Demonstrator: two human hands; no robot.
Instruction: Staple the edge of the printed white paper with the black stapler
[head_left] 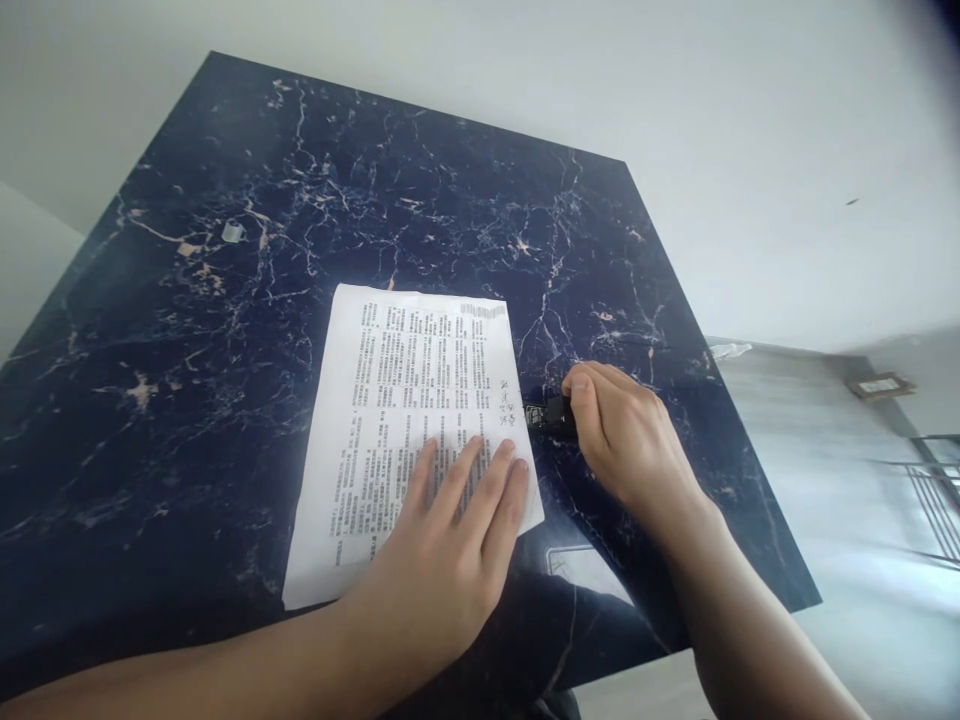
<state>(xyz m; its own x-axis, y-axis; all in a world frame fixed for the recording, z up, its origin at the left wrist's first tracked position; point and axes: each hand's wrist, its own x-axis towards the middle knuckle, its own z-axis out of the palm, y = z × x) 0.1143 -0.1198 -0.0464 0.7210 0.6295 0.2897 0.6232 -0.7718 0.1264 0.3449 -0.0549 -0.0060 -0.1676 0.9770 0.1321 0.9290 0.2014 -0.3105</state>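
A stack of printed paper sheets (390, 370) lies on the dark marbled table, with dense lines of text, a barcode near its far right corner and some handwriting along the right side. My left hand (450, 560) rests flat on the lower right part of the sheets, fingers stretched and slightly apart. At the right edge of the paper, my right hand (626, 430) is wrapped round a small black stapler (553, 416). The stapler's front end meets the paper's edge; most of its rear is hidden by my fingers, so whether paper sits in its jaws is unclear.
The blue-black marbled table (450, 200) has its far edge by a pale wall. A small translucent piece (233, 232) lies at the far left. A white rounded patch (585, 572) shows near the front edge. Beyond the right edge are a brown object (881, 386) and metal railings (934, 510).
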